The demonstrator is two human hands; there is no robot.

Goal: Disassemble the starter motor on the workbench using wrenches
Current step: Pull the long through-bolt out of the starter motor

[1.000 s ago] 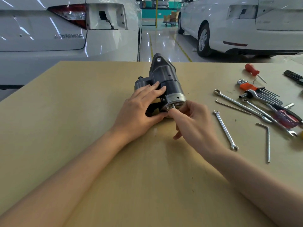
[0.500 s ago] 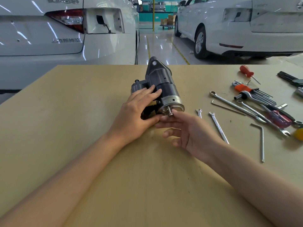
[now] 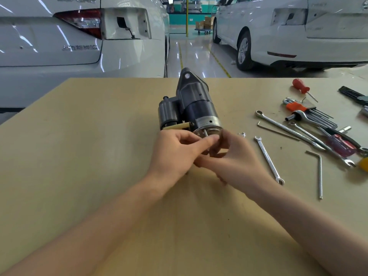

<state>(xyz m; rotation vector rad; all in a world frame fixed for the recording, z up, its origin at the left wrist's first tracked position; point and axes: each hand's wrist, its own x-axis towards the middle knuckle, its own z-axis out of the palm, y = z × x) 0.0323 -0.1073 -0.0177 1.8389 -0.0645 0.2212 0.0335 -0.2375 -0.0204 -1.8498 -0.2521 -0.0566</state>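
Starter motor is lying on its side near the middle of the bench, its silver end cap facing the person and a thin through-bolt sticking out of that cap. Both hands are crowding at this end. The left hand is curling in front of the cap, its thumb and fingers pinching together just below the bolt; whether that grip is grasping the bolt's head or some small loose part is hidden by the fingers. The right hand is blurring with motion beside the cap on the side toward the wrenches, fingers bent, and I cannot tell whether its grip is clenched on anything.

Neither hand appears to be steadying the motor body, so, judging from this, a tug on the bolt could be rolling the round housing across the bench or dragging it toward the person. A bolt or washer coming free between blurred fingers could be dropping and rolling off. If the bolt is binding, pulling it at an angle could be bending it or scoring the cap. The small combination wrench is lying just beside the right hand and could be getting knocked.
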